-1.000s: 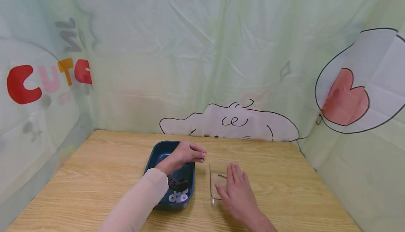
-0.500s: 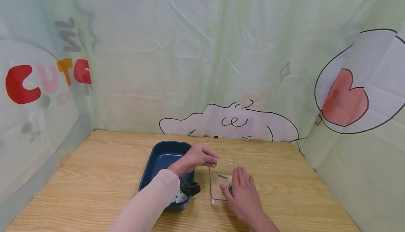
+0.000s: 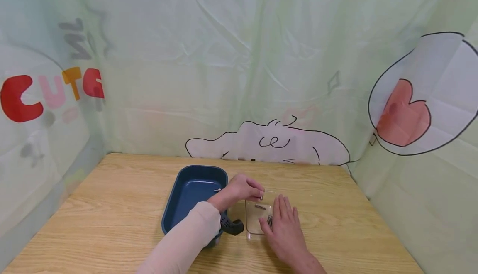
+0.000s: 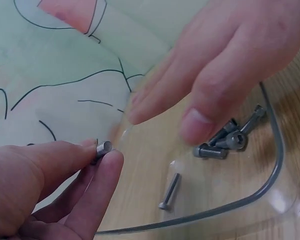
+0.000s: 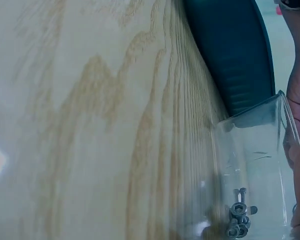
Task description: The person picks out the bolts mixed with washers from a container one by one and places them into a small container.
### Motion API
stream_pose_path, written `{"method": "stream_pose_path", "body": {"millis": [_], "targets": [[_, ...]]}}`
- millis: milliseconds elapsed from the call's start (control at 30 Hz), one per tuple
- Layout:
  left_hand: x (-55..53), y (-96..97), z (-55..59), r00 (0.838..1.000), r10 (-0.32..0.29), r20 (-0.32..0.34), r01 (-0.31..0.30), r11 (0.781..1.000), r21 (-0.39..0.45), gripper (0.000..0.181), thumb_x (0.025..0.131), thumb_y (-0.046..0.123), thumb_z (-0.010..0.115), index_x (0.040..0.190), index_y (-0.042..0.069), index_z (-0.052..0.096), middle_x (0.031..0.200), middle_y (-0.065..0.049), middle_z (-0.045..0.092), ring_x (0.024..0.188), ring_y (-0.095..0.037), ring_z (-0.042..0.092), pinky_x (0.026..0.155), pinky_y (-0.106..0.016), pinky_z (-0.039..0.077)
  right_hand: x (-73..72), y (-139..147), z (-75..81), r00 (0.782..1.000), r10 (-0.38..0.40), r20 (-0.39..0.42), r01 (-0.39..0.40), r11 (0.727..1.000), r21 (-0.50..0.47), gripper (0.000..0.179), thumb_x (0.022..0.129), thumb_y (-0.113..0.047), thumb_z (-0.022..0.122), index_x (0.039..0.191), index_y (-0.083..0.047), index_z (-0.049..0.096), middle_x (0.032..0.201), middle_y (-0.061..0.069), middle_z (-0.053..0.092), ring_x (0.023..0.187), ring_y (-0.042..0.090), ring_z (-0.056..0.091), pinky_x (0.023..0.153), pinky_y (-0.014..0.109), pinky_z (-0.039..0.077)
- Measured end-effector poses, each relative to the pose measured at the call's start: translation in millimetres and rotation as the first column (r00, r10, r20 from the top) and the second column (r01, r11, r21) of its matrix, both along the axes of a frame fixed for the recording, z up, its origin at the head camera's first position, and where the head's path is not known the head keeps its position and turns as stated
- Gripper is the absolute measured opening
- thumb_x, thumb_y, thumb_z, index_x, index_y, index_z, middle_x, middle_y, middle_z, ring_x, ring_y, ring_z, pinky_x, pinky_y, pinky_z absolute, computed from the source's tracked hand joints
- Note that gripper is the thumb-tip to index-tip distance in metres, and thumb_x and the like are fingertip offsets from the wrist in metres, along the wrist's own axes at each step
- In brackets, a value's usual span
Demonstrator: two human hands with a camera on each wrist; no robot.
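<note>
In the head view, my left hand (image 3: 242,187) is over the far left edge of a clear plastic box (image 3: 247,220). Thumb and fingertips pinch a small metal socket-head bolt (image 4: 104,148), whose end shows in the left wrist view. My right hand (image 3: 286,228) lies at the box's right side with its fingers straight; its thumb is over the box. Inside, one bolt (image 4: 170,191) lies apart from a small heap of bolts (image 4: 230,140). The right wrist view shows that heap (image 5: 238,215) through the box wall, with part of a hand at the right edge.
A dark blue bin (image 3: 192,197) stands left of the box, partly behind my left forearm. A small silvery item (image 3: 217,190) shows at its right side. A black wrist mount (image 3: 232,226) hangs under my left wrist. A printed curtain (image 3: 224,79) encloses the wooden table (image 3: 112,207).
My left hand has moved right, from the bin's edge to over the clear box, still pinching the bolt. My right hand has shifted slightly right, uncovering the heap of bolts.
</note>
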State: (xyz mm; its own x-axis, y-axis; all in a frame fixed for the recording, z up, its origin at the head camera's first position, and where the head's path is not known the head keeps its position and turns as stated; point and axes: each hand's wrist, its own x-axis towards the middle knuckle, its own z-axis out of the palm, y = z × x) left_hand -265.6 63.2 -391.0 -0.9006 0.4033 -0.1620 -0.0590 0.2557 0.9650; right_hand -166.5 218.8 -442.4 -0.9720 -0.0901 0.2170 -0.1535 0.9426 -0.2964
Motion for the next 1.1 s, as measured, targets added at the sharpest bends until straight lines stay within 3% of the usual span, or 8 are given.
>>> {"method": "stream_pose_path", "body": {"millis": [233,467,733,1100], "targets": [[4.5,5.6,-5.5,1.0,-0.013,-0.014,0.012,0.999,-0.05,0.01,0.089,0.008,0.071,0.096,0.005,0.078,0.086,-0.005,0.075,0.075,-0.015,0.074,0.081,-0.032,0.062,-0.9,-2,-1.5,1.0,-0.006,0.005,0.006,1.0,0.001,0.078,0.1,-0.043,0.051,0.149,0.014,0.027,0.16,0.031,0.02,0.15,0.044,0.018,0.12,0.067,0.016],[9.2,9.6,-3.8,1.0,-0.019,-0.015,0.018,0.997,-0.075,0.015,0.09,0.004,0.069,0.102,-0.001,0.075,0.087,-0.007,0.074,0.077,-0.018,0.074,0.078,-0.032,0.063,0.3,-2,-0.5,1.0,-0.008,-0.005,0.008,1.0,-0.002,0.078,0.1,-0.043,0.052,0.148,0.014,0.028,0.159,0.031,0.022,0.15,0.044,0.019,0.12,0.066,0.017],[12.2,5.4,-0.2,0.998,-0.048,-0.029,0.045,0.996,-0.081,0.012,0.091,0.006,0.067,0.1,0.003,0.075,0.087,-0.007,0.075,0.081,-0.019,0.075,0.086,-0.036,0.061,1.4,-2,0.9,1.0,-0.015,0.013,0.015,1.0,0.002,0.078,0.101,-0.043,0.05,0.148,0.014,0.028,0.16,0.031,0.021,0.15,0.044,0.018,0.12,0.066,0.016],[4.8,-17.4,7.1,1.0,0.002,-0.025,-0.002,1.0,0.006,0.014,0.091,0.008,0.069,0.103,0.002,0.074,0.094,-0.011,0.075,0.086,-0.021,0.075,0.089,-0.04,0.06,0.4,-2,3.9,1.0,-0.005,0.018,0.005,1.0,0.004,0.08,0.1,-0.043,0.052,0.149,0.013,0.026,0.161,0.03,0.018,0.15,0.045,0.016,0.119,0.069,0.013]]}}
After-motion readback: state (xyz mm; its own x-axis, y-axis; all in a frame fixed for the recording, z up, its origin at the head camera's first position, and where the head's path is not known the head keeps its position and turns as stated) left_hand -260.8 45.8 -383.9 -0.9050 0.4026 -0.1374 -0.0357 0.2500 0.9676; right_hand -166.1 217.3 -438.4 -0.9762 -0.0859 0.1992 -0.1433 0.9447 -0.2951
